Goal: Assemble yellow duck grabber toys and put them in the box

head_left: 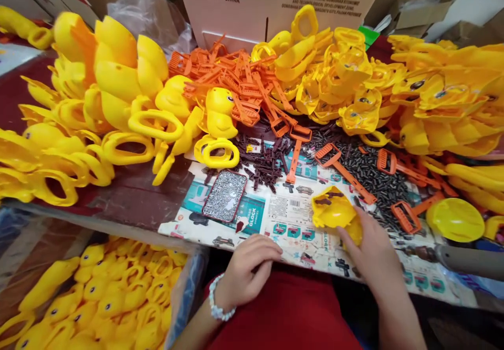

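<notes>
My right hand (pixel 374 250) grips a yellow plastic duck shell half (pixel 334 212), hollow side partly upward with dark parts inside, just above the printed cardboard sheet (pixel 283 245). My left hand (pixel 252 268), a pale beaded bracelet on its wrist, rests at the table's front edge. Its fingers are loosely bent, thumb apart, and nothing shows in them. Beyond the left hand lies a tray of tiny silvery pieces (pixel 225 196). Dark brown small parts (pixel 268 163) and short black pins (pixel 362 166) are heaped farther back. Several orange handled pieces (pixel 348 174) lie among the pins.
Yellow duck shells are piled at left (pixel 118 77) and right (pixel 452 98). Behind lies an orange parts heap (pixel 232 72), backed by a carton (pixel 244 19). A grey electric screwdriver (pixel 468 260) is at right. Below left, a bin (pixel 192 287) holds yellow ducks. A yellow round piece (pixel 454 220) sits right.
</notes>
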